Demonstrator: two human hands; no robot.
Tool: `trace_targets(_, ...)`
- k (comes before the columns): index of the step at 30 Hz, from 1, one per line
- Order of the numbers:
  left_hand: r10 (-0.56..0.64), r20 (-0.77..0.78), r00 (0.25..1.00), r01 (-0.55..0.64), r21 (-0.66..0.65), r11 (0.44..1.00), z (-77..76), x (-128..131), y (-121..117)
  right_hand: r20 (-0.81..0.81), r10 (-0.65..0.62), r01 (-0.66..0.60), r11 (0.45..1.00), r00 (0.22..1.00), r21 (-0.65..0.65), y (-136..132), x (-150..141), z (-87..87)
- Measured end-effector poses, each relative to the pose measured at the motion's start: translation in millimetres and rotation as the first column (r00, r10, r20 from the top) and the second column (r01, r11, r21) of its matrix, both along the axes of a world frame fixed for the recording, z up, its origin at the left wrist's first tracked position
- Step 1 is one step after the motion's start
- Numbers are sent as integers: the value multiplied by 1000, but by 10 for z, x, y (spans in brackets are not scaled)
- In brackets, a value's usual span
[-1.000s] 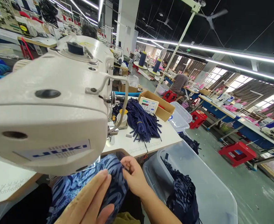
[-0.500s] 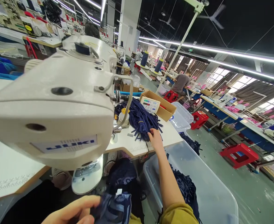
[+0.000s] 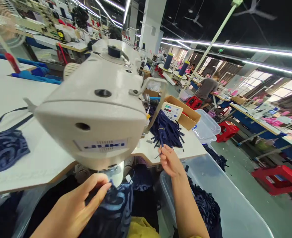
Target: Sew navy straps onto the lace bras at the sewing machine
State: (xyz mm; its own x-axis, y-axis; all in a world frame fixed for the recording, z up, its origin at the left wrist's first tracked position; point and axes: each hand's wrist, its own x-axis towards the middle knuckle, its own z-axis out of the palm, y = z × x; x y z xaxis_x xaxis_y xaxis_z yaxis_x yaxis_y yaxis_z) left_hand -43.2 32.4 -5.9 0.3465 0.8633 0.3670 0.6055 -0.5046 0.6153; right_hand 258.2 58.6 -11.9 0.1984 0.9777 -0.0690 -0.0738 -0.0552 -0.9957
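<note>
My left hand (image 3: 80, 200) is closed, thumb and forefinger pinching the edge of a navy patterned fabric piece (image 3: 120, 201) with a small white tag (image 3: 128, 178). It is low in front of the white sewing machine (image 3: 91, 105). My right hand (image 3: 170, 161) pinches the near end of a thin navy strap at the front of a bundle of navy straps (image 3: 169, 127). That bundle lies on the white sewing table (image 3: 195, 147), tied with a thin yellowish band. The machine head hides part of the table.
Another patterned navy piece (image 3: 7, 150) with straps lies on the table's left. Behind the bundle stand a control panel (image 3: 172, 110) and a cardboard box (image 3: 189, 117). A clear plastic bin (image 3: 235, 198) holding dark fabric is below right. Red stools (image 3: 280, 178) stand on the floor.
My left hand has risen with the patterned fabric towards the machine. My right hand now pinches a strap end at the bundle's near side. The view has swung left.
</note>
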Motion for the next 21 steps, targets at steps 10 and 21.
trace_targets(10,86,-303,949,86,513,854,-25,5,-101,-244,351,-354,935,904,33,-121,-1099,-53)
trace_targets(21,-89,-299,950,239,513,824,-28,-31,-67,108,207,-221,966,972,135,-60,-1101,-98)
